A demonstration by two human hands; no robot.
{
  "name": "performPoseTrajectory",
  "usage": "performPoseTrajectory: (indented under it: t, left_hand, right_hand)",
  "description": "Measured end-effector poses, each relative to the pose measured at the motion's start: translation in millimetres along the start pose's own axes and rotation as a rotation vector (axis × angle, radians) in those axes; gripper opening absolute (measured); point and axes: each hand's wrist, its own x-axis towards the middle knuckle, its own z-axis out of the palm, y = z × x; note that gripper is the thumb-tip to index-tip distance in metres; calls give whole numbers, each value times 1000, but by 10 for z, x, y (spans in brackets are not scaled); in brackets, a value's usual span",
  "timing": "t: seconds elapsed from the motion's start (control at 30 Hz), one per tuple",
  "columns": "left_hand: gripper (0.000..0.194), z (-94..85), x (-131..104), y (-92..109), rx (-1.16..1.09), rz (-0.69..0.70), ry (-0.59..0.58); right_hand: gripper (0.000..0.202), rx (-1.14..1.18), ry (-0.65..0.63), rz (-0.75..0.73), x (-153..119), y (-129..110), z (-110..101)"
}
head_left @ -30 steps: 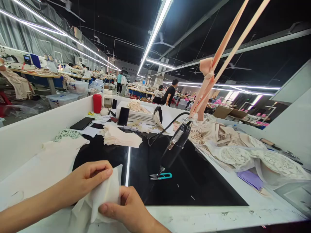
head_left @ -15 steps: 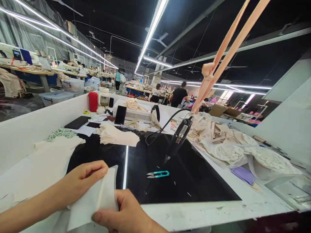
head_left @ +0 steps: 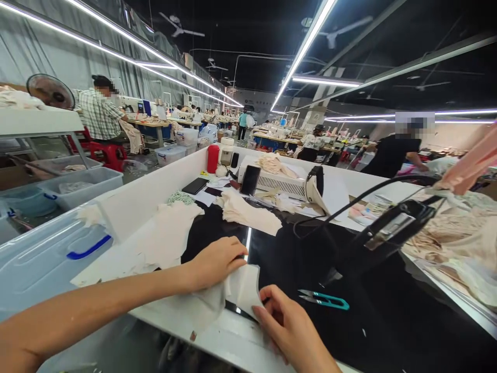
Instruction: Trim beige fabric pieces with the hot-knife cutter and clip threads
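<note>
A small piece of thin white fabric [head_left: 248,290] is between my hands, low over the front edge of the black work surface. My left hand [head_left: 215,261] grips its upper left part, thumb and fingers bent together. At the lower right edge, my right hand [head_left: 285,324] pinches the fabric between thumb and fingers. Teal thread snips [head_left: 328,299] lie on the black surface to the right of my right hand. A black corded hand tool [head_left: 396,228] hangs above them from a peach strap [head_left: 473,160].
A stack of cream fabric pieces [head_left: 248,212] lies beyond my hands, with a larger cream cloth [head_left: 166,233] to the left. A phone [head_left: 250,180] leans on a white box unit. Bagged garments [head_left: 454,228] fill the right side. Plastic bins [head_left: 81,181] stand left; people work behind.
The view has swung left, so the bench appears farther right. Both hands have lowered the fabric towards the bench's front edge; it now looks folded and partly covered by my left hand.
</note>
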Motion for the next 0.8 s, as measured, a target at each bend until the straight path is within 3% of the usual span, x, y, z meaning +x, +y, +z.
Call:
performPoseTrajectory:
  t: [0.13, 0.2, 0.37, 0.6, 0.73, 0.8]
  left_hand:
    - [12, 126, -78, 98, 283, 347, -68]
    - [9, 181, -129, 149, 331, 435, -107]
    - [8, 227, -207, 209, 310, 446, -89]
    - [8, 271, -208, 206, 238, 404, -79]
    - [15, 317, -163, 166, 181, 420, -78]
    - [18, 321, -140, 154, 171, 441, -76]
  right_hand:
    - [30, -22, 93, 12, -108, 121, -81]
    - [29, -21, 128, 6, -172, 171, -107]
    - [29, -111, 252, -17, -345, 313, -304]
    - [46, -111, 452, 80, -428, 509, -930]
    - [83, -12, 751, -127, -377, 391, -1125]
    - [100, 64, 829, -266, -322, 264, -1156]
